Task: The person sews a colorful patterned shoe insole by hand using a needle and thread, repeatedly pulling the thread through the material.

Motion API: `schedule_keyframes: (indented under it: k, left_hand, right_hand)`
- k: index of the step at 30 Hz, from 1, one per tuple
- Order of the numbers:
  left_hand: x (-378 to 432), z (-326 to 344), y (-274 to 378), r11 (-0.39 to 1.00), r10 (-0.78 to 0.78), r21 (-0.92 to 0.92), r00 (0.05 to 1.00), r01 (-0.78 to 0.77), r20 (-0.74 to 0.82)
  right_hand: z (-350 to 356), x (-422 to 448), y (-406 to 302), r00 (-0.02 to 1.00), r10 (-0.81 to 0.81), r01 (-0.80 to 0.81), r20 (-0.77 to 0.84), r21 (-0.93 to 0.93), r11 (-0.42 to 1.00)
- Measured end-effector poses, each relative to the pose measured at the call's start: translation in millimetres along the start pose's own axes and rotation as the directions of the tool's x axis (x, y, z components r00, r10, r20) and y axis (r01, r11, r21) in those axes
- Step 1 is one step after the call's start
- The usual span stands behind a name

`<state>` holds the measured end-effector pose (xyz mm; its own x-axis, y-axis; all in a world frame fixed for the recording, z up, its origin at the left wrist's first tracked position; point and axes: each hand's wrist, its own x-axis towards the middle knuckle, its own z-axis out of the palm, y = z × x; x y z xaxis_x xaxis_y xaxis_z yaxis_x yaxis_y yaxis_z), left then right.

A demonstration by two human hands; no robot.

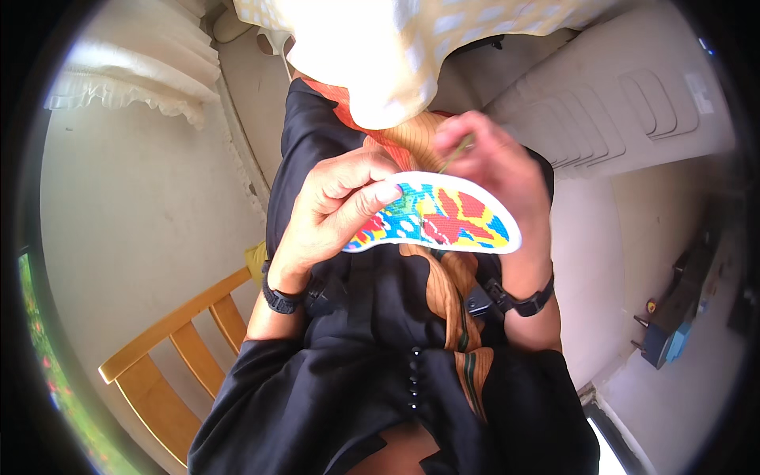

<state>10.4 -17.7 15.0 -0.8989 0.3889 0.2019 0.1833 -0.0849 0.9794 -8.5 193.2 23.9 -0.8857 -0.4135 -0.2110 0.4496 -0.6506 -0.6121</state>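
My left hand grips the left end of a shoe insole, with the thumb on its patterned face and the fingers behind it. The insole has a white rim and a stitched pattern in red, yellow, blue, green and white. Just beyond its upper edge, my right hand is raised and blurred by motion. Its fingertips pinch a green thread that runs down towards the insole's rim. Whether a needle is between the fingers cannot be told. A dark strap is round each wrist.
A pale checked cloth hangs close beyond the hands, over-bright in part. To the left stands a wooden slatted chair back by a wall and a white curtain. A white panel with raised outlines is at the upper right.
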Motion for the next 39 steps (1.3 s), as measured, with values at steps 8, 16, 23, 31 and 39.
schedule_keyframes:
  k: [8,16,23,31,39]
  left_hand:
    - [-12,-90,-22,0.940,-0.152,-0.322,0.712,-0.109,-0.685]
    - [-40,-105,-25,0.944,0.251,0.323,0.778,-0.066,-0.576]
    - [9,-6,-24,-0.069,-0.132,-0.983,0.975,0.171,0.179]
    - [9,27,-1,0.002,-0.165,-0.969,0.956,0.245,0.241]
    - [8,26,-3,-0.028,-0.199,-0.962,0.942,0.271,0.271]
  right_hand:
    - [-86,-70,-109,0.919,-0.392,0.342,-0.045,0.586,0.734]
    - [-176,-86,-112,0.351,-0.924,0.193,-0.153,-0.953,0.232]
    - [15,-7,-5,0.777,-0.611,0.375,0.150,-0.890,0.258]
    - [46,1,18,0.765,-0.550,0.485,0.336,-0.862,0.149]
    - [43,2,18,0.749,-0.529,0.513,0.399,-0.854,0.081]
